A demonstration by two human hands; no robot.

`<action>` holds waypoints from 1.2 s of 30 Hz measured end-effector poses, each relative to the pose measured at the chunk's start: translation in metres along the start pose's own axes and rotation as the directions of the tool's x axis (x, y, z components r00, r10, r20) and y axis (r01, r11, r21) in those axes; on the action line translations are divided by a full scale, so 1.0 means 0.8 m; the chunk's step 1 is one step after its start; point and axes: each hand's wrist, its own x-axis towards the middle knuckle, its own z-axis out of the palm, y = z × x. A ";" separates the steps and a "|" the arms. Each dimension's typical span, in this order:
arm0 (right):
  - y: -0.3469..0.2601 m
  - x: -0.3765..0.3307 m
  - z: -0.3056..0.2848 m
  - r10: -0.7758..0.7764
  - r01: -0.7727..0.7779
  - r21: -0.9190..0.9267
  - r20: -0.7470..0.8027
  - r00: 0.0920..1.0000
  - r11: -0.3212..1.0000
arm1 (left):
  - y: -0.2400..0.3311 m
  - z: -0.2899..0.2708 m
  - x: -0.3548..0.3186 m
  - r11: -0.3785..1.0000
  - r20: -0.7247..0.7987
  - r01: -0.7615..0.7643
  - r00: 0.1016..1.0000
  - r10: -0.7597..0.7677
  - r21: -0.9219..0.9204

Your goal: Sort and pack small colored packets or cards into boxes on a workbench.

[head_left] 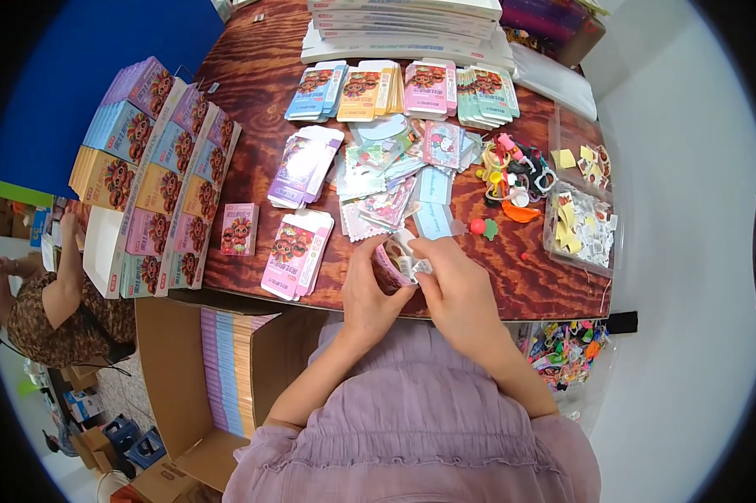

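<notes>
Wooden table [252,50], near edge: left hand [369,293] and right hand [457,289] both clamped on pink box [389,267], half filled. Finished boxes [155,180] stacked left; flat cartons [403,88] far.

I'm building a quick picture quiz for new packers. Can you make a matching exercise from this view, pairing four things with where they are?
Things:
1. small pink box
2. clear plastic tray
3. open cardboard carton
4. stack of assembled boxes

Places:
A. on the floor, left of the person's lap
B. right edge of the table
C. between the hands, left and right
D. left end of the table

Pairs: 1-C, 2-B, 3-A, 4-D
</notes>
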 end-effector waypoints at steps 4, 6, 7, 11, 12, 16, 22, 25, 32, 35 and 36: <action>-0.004 0.005 0.008 -0.109 0.109 -0.026 -0.030 0.994 0.994 | -0.003 0.003 0.000 0.976 0.036 0.169 0.986 -0.166 -0.136; -0.003 0.008 0.011 -0.164 0.162 -0.033 -0.072 0.984 0.986 | -0.008 0.003 0.001 0.975 0.028 0.175 0.985 -0.172 -0.134; 0.001 0.007 0.010 -0.168 0.166 -0.033 -0.070 0.983 0.986 | -0.011 0.003 0.003 0.974 0.017 0.181 0.983 -0.181 -0.133; 0.006 0.004 0.007 -0.152 0.155 0.049 -0.059 0.987 0.987 | -0.014 0.003 0.006 0.988 -0.024 0.092 0.995 -0.096 -0.125; 0.005 0.004 0.007 -0.166 0.170 0.048 -0.072 0.983 0.984 | -0.014 0.003 0.005 0.983 -0.010 0.113 0.993 -0.116 -0.144; -0.002 -0.007 0.006 -0.159 0.166 0.051 -0.127 0.979 0.985 | -0.006 0.006 0.003 0.907 -0.003 0.138 0.989 -0.151 -0.398; -0.011 -0.007 0.009 -0.231 0.222 -0.269 -0.003 0.973 0.937 | -0.008 0.010 -0.005 0.914 -0.037 0.027 0.998 -0.046 -0.405; 0.007 -0.015 0.017 -0.185 0.179 -0.169 -0.018 0.983 0.969 | -0.008 0.012 -0.007 0.929 -0.003 0.061 0.998 -0.066 -0.364; 0.035 -0.026 0.015 0.079 -0.072 0.077 -0.094 0.992 0.994 | -0.001 0.014 -0.013 0.961 0.117 0.123 0.988 -0.097 -0.248; 0.045 -0.022 0.003 0.358 -0.227 0.521 -0.164 0.919 0.823 | 0.026 -0.008 -0.010 0.959 0.205 0.050 0.979 0.009 -0.279; 0.048 -0.022 0.002 0.328 -0.145 0.639 -0.177 0.928 0.756 | 0.029 -0.010 -0.016 0.890 0.234 0.151 0.971 -0.052 -0.431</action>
